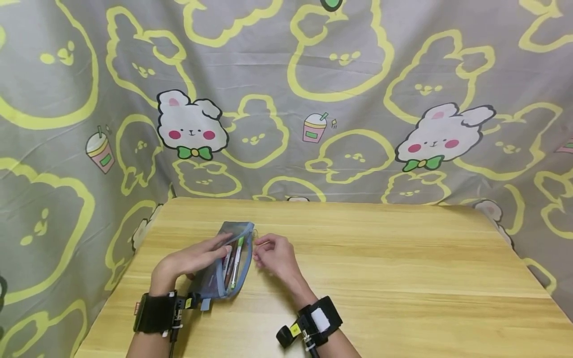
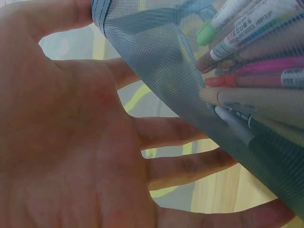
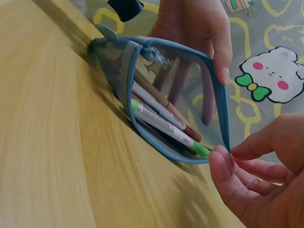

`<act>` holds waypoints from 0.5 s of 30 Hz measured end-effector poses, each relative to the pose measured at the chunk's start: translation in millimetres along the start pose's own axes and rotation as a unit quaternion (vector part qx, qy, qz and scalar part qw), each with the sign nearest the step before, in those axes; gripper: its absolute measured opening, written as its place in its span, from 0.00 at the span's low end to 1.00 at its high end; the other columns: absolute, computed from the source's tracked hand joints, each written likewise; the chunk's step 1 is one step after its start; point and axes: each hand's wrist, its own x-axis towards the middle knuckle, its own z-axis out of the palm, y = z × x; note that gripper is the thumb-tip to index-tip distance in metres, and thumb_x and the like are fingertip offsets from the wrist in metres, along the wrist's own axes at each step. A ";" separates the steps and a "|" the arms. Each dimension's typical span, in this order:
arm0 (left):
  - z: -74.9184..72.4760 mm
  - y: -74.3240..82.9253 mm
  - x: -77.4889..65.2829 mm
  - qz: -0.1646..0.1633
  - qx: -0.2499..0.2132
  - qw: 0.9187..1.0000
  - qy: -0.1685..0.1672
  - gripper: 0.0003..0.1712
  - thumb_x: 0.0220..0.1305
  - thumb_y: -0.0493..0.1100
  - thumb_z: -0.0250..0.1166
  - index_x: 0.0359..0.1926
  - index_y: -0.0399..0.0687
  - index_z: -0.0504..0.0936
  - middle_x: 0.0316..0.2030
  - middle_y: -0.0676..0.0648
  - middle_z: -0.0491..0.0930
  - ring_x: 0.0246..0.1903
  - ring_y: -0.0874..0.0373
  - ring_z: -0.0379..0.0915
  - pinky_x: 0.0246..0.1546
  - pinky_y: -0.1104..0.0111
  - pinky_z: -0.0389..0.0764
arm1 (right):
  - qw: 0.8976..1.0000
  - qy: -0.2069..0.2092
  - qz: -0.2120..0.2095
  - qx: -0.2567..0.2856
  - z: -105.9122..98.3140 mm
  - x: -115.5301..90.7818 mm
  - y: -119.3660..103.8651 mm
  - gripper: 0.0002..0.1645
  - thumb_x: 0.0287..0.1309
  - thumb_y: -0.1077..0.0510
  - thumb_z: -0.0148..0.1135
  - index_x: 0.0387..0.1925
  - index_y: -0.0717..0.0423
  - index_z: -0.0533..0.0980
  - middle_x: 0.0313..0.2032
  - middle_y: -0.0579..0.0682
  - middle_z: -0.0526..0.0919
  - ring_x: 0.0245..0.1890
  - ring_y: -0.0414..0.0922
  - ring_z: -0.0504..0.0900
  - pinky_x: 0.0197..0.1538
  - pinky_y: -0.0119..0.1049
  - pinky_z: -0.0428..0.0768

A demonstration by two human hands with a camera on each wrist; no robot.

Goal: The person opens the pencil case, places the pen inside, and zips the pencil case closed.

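Observation:
A blue mesh pencil case (image 1: 208, 281) lies on the table with its zipper mouth gaping toward the right. Inside it are several pens and markers, among them a white marker with green ends (image 3: 159, 122). My left hand (image 1: 194, 259) holds the case from the left, thumb at the rim and long fingers spread behind the mesh, as the left wrist view shows. At the far end of the mouth, the thumb and forefinger of my right hand (image 3: 266, 166) pinch the corner of the blue zipper edge (image 3: 222, 114). What lies between those fingertips is mostly hidden.
The wooden table (image 1: 380, 268) stretches away to the right. A grey patterned cloth (image 1: 277, 74) hangs behind the table and along its sides. Each wrist wears a black strap with a small camera, the right one (image 1: 309, 323) low over the table.

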 end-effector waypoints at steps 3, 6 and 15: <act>2.3 3.2 1.4 0.027 0.030 0.999 0.005 0.41 0.78 0.61 0.50 0.82 0.46 0.52 0.77 0.27 0.48 0.71 0.23 0.52 0.46 0.30 0.77 | 1.000 0.007 -0.003 -0.009 -3.6 1.0 2.5 0.11 0.61 0.73 0.61 0.46 0.72 0.81 0.34 0.64 0.86 0.31 0.58 0.88 0.35 0.44 0.89; 4.8 5.3 2.9 0.046 0.062 0.997 0.012 0.41 0.79 0.60 0.50 0.81 0.43 0.53 0.77 0.26 0.49 0.73 0.25 0.49 0.61 0.29 0.66 | 0.999 0.013 -0.012 -0.028 -6.2 1.9 5.0 0.12 0.60 0.72 0.62 0.45 0.71 0.81 0.34 0.63 0.86 0.31 0.56 0.88 0.34 0.42 0.88; 9.6 8.3 4.0 0.027 0.097 0.995 0.021 0.43 0.78 0.64 0.50 0.81 0.45 0.54 0.77 0.26 0.48 0.74 0.24 0.42 0.67 0.29 0.54 | 0.993 0.026 -0.048 -0.104 -10.5 5.0 10.9 0.11 0.60 0.69 0.65 0.45 0.66 0.83 0.36 0.52 0.85 0.35 0.44 0.84 0.42 0.37 0.85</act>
